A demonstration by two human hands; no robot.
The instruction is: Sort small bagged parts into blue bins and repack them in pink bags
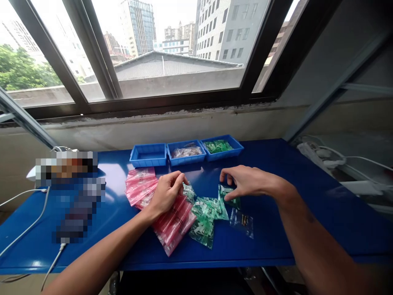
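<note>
On the middle of the blue workbench (pixel 267 241), your right hand (pixel 245 182) arches half-open, its fingertips (pixel 229 192) at a green plastic packet (pixel 229 196); you cannot tell whether they pinch it. Your left hand (pixel 166 194) curls narrowly over a stack of pink zip bags (pixel 173 231), grip unclear, the stack's long axis slanting toward you. The packet lies nearer your right hand. More green packets (pixel 204 221) lie between your hands, a clear bag of small dark parts (pixel 241 222) sits just right of them, and three blue trays (pixel 186 157) stand beyond
</note>
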